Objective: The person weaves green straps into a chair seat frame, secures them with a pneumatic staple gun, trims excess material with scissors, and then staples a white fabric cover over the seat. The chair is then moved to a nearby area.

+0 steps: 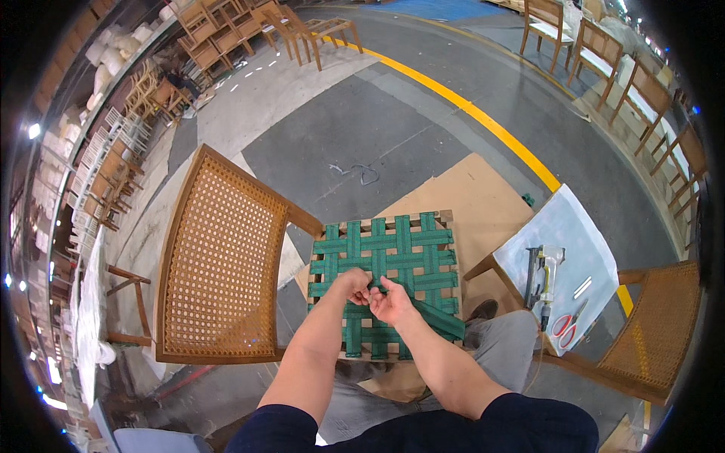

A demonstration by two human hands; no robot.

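Observation:
Green webbing straps [404, 260] cross over and under each other on the wooden seat frame of a chair, whose woven cane backrest [226, 264] stands at the left. My left hand [353, 286] is closed over the middle of the weave, its fingertips pinched on a strap. Just beside it, my right hand [392, 303] has its fingers curled in on the same strap; the exact grip is partly hidden. From under my right hand a loose strap end [442, 321] runs out to the seat's right front corner.
A second cane-back chair [649, 332] stands at the right. On its pale seat [585, 238] lie a nail gun [545, 279] and scissors with red-and-white handles [565, 326]. Cardboard [468, 196] covers the floor beyond the seat. More chairs [596, 53] line the far right and far left.

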